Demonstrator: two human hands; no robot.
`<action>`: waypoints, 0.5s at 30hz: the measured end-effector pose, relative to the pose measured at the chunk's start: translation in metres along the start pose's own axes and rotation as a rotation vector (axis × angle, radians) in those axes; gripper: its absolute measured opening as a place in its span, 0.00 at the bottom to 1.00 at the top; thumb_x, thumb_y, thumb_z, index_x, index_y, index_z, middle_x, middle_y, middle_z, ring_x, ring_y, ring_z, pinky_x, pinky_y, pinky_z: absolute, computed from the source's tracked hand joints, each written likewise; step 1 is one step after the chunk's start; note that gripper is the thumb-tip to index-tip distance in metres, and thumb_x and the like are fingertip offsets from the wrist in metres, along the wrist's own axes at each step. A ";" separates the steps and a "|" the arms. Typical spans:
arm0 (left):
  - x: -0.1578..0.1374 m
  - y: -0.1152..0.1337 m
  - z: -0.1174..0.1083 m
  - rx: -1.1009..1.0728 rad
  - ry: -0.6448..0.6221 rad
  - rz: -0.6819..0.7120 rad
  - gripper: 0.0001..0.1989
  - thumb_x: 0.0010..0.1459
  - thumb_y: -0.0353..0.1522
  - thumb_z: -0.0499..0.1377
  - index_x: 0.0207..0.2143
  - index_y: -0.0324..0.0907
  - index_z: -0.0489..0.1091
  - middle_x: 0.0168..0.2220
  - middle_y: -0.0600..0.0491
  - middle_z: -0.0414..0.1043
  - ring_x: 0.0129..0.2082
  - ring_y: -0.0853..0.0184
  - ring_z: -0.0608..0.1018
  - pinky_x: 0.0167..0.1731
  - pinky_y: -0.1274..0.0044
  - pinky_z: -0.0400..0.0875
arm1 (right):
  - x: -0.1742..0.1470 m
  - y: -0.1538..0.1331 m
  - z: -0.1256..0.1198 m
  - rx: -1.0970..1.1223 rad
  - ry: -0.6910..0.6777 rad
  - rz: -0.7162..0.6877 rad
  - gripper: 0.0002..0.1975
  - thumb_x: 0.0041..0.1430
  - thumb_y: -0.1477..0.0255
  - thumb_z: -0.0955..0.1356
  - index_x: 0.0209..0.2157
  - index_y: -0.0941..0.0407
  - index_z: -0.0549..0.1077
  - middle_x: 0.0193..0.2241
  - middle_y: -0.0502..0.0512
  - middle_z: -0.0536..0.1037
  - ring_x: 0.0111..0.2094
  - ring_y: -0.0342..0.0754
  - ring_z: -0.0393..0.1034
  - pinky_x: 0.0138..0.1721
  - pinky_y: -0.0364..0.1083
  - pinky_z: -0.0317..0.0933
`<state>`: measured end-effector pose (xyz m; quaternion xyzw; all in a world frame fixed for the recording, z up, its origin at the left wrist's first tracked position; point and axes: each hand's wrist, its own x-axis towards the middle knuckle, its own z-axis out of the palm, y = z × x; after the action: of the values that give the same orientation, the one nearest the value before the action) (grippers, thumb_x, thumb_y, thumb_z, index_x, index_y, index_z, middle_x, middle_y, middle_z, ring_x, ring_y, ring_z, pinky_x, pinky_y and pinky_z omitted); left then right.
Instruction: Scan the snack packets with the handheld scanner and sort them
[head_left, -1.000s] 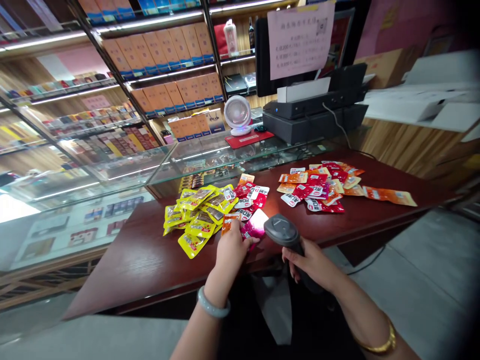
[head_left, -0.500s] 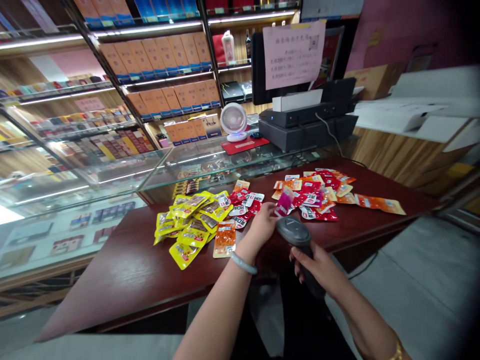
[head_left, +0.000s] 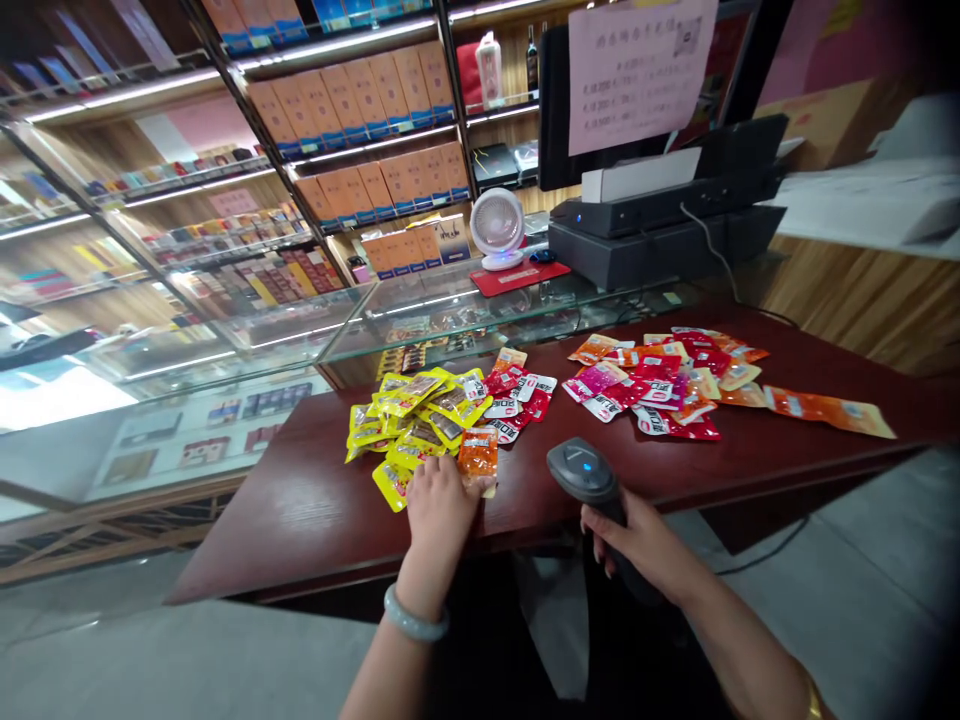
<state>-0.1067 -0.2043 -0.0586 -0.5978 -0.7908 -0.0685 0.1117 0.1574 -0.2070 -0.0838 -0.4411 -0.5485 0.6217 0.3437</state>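
My right hand is wrapped around the handle of a dark grey barcode scanner, whose top shows a small blue light. My left hand, with a pale bangle at the wrist, lies over the near edge of a pile of yellow snack packets. Its thumb is spread away from the fingers, touching the lower end of an orange snack packet; the fingertips are partly hidden. Red and white packets adjoin the yellow ones. A magenta packet rests at the left of another mixed pile.
The piles lie on a dark red wooden counter. Behind it stand a glass display case, a small white fan, a black cash drawer and a monitor with a pink notice. Boxed goods fill the shelves.
My left hand has let go of the magenta packet at the right pile and moved left to the yellow and orange packets. The scanner stays in my right hand; the view has shifted.
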 end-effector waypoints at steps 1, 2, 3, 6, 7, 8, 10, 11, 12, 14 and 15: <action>0.001 0.000 0.001 -0.026 -0.007 0.009 0.21 0.54 0.48 0.60 0.37 0.38 0.68 0.40 0.41 0.72 0.44 0.50 0.74 0.44 0.65 0.67 | 0.001 -0.001 0.002 -0.009 -0.016 -0.004 0.22 0.56 0.52 0.69 0.40 0.56 0.65 0.28 0.48 0.70 0.22 0.42 0.67 0.19 0.42 0.65; 0.003 0.000 0.002 -0.065 -0.021 0.009 0.19 0.55 0.45 0.60 0.37 0.39 0.67 0.40 0.42 0.73 0.44 0.51 0.74 0.44 0.66 0.67 | 0.001 -0.001 0.004 -0.017 -0.033 -0.009 0.22 0.57 0.52 0.69 0.40 0.56 0.65 0.28 0.48 0.70 0.22 0.42 0.67 0.19 0.42 0.65; 0.004 0.000 0.002 -0.123 -0.041 -0.004 0.16 0.55 0.42 0.60 0.38 0.39 0.66 0.38 0.43 0.73 0.43 0.53 0.75 0.42 0.67 0.67 | 0.001 -0.002 0.006 -0.023 -0.048 -0.016 0.23 0.56 0.52 0.69 0.40 0.56 0.65 0.28 0.47 0.69 0.22 0.42 0.67 0.19 0.42 0.65; 0.009 0.000 0.008 -0.449 -0.124 -0.066 0.10 0.58 0.36 0.57 0.40 0.42 0.63 0.33 0.49 0.73 0.34 0.60 0.76 0.34 0.73 0.66 | 0.000 -0.002 0.008 -0.038 -0.083 -0.032 0.23 0.56 0.53 0.69 0.41 0.57 0.66 0.28 0.47 0.69 0.22 0.42 0.68 0.19 0.42 0.65; 0.011 0.001 0.011 -0.597 -0.153 -0.081 0.09 0.59 0.36 0.55 0.39 0.42 0.62 0.31 0.52 0.72 0.30 0.63 0.76 0.31 0.75 0.66 | -0.001 -0.002 0.008 -0.040 -0.091 -0.034 0.22 0.56 0.53 0.69 0.41 0.57 0.66 0.28 0.47 0.69 0.22 0.42 0.68 0.19 0.42 0.65; 0.014 0.003 0.016 -0.750 -0.175 -0.091 0.08 0.60 0.37 0.54 0.39 0.43 0.61 0.29 0.54 0.71 0.27 0.65 0.74 0.29 0.76 0.65 | -0.002 -0.003 0.008 -0.038 -0.098 -0.033 0.22 0.56 0.53 0.69 0.41 0.57 0.66 0.28 0.47 0.69 0.22 0.42 0.68 0.19 0.41 0.65; 0.017 0.010 0.024 -1.011 -0.186 -0.105 0.10 0.61 0.41 0.53 0.38 0.43 0.61 0.26 0.57 0.69 0.22 0.69 0.71 0.26 0.78 0.63 | -0.005 -0.005 0.008 -0.022 -0.117 -0.026 0.22 0.56 0.53 0.70 0.40 0.57 0.66 0.28 0.48 0.70 0.22 0.42 0.68 0.19 0.41 0.65; 0.019 0.015 0.028 -1.103 -0.181 -0.110 0.11 0.61 0.42 0.52 0.37 0.43 0.61 0.25 0.57 0.68 0.21 0.70 0.70 0.25 0.79 0.63 | -0.007 -0.007 0.007 -0.012 -0.130 -0.022 0.21 0.56 0.53 0.70 0.39 0.57 0.66 0.28 0.48 0.70 0.22 0.42 0.68 0.19 0.41 0.65; 0.020 0.020 0.030 -1.170 -0.169 -0.113 0.12 0.61 0.43 0.52 0.37 0.44 0.61 0.24 0.58 0.67 0.20 0.71 0.69 0.24 0.79 0.63 | -0.009 -0.009 0.007 -0.003 -0.142 -0.019 0.21 0.56 0.53 0.70 0.39 0.57 0.66 0.28 0.48 0.70 0.22 0.41 0.68 0.19 0.41 0.65; 0.023 0.032 0.031 -1.243 -0.148 -0.107 0.14 0.61 0.45 0.51 0.36 0.44 0.61 0.23 0.59 0.65 0.19 0.72 0.68 0.23 0.80 0.63 | -0.012 -0.014 0.006 0.004 -0.161 -0.011 0.22 0.56 0.53 0.70 0.38 0.57 0.66 0.27 0.47 0.69 0.21 0.41 0.68 0.19 0.41 0.65; 0.024 0.037 0.031 -1.259 -0.142 -0.104 0.14 0.61 0.45 0.51 0.36 0.44 0.61 0.22 0.59 0.64 0.18 0.72 0.68 0.22 0.80 0.62 | -0.013 -0.017 0.005 0.004 -0.168 -0.005 0.22 0.56 0.53 0.70 0.39 0.57 0.66 0.26 0.47 0.69 0.21 0.41 0.68 0.19 0.41 0.65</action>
<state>-0.0803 -0.1644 -0.0834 -0.5129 -0.6327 -0.4856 -0.3175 0.1569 -0.2182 -0.0652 -0.3854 -0.5752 0.6568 0.2988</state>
